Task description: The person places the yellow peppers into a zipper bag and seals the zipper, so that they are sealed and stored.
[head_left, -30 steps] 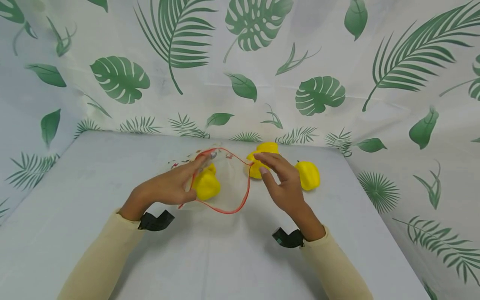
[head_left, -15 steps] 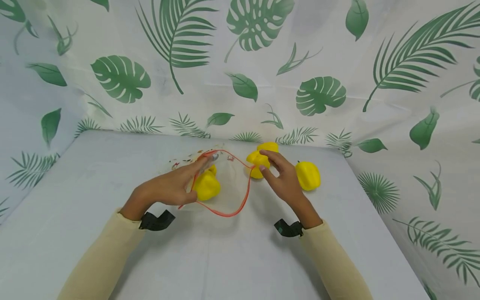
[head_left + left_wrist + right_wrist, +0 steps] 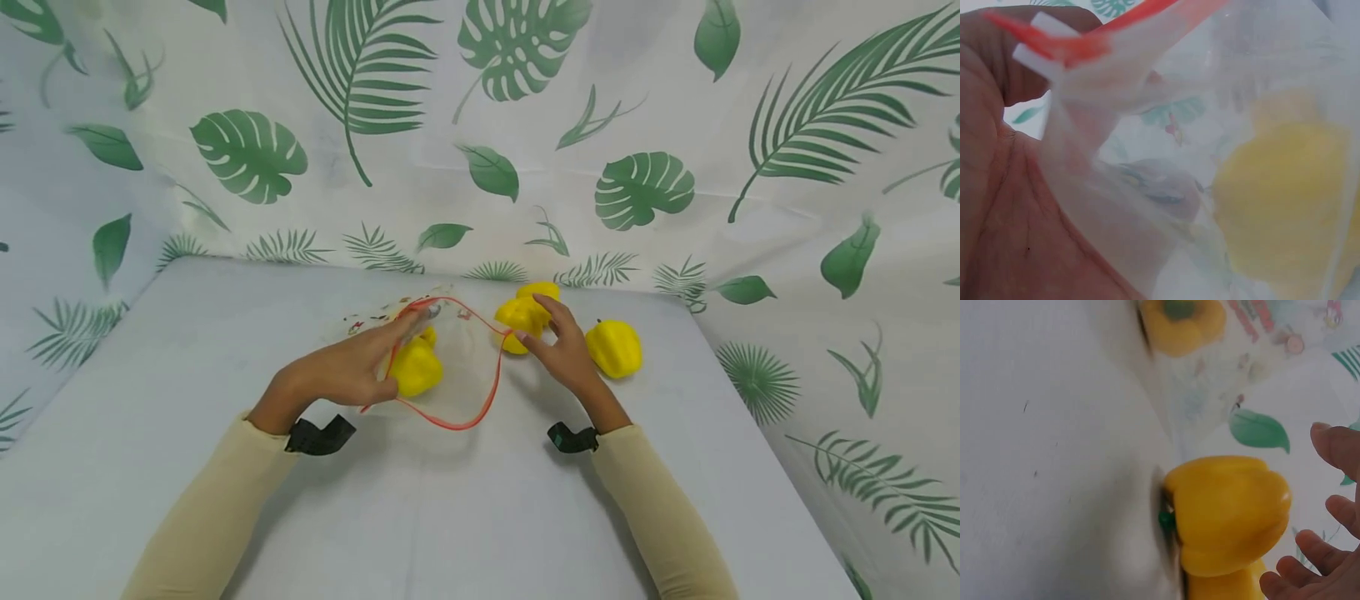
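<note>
My left hand holds a clear plastic bag with a red drawstring rim, thumb and fingers spread apart around its mouth. In the left wrist view the film of the bag crosses the palm, and fingers show blurred through it. Inside the bag lies a yellow bell pepper, with more yellow showing behind it. My right hand hovers with fingers loosely spread, holding nothing. Beside it are two yellow bell peppers, a nearer one and one behind. In the right wrist view its fingers are apart from a bell pepper.
Another yellow bell pepper sits right of my right hand on the white-covered table. A white backdrop with green leaf print stands directly behind the table. Dark wrist cameras are strapped to both wrists.
My right hand has moved slightly forward, its thumb closer to the bag's rim and the nearer peppers. My left hand keeps the bag in nearly the same place. The view shifts slightly.
</note>
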### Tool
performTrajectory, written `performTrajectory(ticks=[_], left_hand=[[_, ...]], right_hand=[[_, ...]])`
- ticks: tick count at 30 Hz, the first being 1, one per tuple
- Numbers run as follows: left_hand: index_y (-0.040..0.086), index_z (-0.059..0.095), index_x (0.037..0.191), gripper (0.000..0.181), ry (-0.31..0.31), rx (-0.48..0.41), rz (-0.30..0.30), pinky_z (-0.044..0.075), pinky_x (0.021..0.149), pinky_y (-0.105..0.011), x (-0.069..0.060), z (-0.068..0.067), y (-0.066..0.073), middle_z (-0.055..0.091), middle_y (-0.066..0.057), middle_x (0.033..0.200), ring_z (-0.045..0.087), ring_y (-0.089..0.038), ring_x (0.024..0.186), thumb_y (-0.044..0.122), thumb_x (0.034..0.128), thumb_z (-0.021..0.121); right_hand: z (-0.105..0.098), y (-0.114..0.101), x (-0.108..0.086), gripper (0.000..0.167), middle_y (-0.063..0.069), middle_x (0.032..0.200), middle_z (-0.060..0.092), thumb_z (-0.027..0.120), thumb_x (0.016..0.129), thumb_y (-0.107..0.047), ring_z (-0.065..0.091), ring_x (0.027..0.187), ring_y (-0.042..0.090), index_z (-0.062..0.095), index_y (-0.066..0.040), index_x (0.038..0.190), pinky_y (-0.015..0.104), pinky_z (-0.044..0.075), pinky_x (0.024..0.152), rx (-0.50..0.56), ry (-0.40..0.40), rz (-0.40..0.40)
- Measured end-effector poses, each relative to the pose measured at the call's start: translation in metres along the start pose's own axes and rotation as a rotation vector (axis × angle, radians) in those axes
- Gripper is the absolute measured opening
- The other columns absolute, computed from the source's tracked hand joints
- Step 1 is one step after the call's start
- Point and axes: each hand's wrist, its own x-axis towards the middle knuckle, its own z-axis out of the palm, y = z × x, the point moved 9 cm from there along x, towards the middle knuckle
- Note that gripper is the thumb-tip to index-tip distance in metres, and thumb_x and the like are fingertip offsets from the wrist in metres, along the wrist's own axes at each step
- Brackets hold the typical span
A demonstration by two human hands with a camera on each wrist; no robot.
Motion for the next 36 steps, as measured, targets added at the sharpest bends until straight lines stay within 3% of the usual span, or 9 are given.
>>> performTrajectory(ticks=[10,18,28,36], left_hand=[[0.005,0.006,0.156,0.093,0.014,0.009,0.036,0.02,0.114,-0.047,0.001,0.001,0.001,0.022,-0.007,0.158,0.021,-0.019,0.144,-0.002,0.0766,0.053],[0.008,0.007,0.156,0.093,0.024,-0.01,0.054,0.02,0.113,-0.046,0.0,-0.001,0.001,0.02,-0.005,0.159,0.02,-0.017,0.144,-0.002,0.0763,0.053],[0.008,0.007,0.157,0.091,0.029,-0.017,0.051,0.021,0.113,-0.046,0.0,-0.001,-0.001,0.021,-0.005,0.159,0.021,-0.017,0.144,-0.001,0.0779,0.052],[0.008,0.006,0.157,0.092,0.027,-0.006,0.04,0.023,0.112,-0.047,0.0,-0.002,0.001,0.018,-0.005,0.16,0.022,-0.02,0.143,0.0,0.0777,0.051]], right_hand=[[0.004,0.032,0.005,0.075,0.006,0.152,0.036,0.07,0.089,-0.031,0.037,0.136,0.024,0.033,-0.013,0.152,0.044,0.03,0.11,0.055,-0.019,0.106],[0.017,0.047,0.008,0.082,0.009,0.153,0.033,0.073,0.087,-0.027,0.037,0.136,0.028,0.028,-0.012,0.154,0.044,0.029,0.111,0.096,-0.046,0.16],[0.017,0.046,0.009,0.076,0.013,0.15,0.037,0.07,0.089,-0.013,0.042,0.131,0.03,0.029,-0.007,0.153,0.041,0.036,0.107,0.152,-0.034,0.147],[0.009,0.018,0.001,0.073,0.024,0.144,0.041,0.07,0.088,-0.008,0.043,0.127,0.039,0.03,0.003,0.149,0.049,0.037,0.105,0.175,-0.043,0.149]])
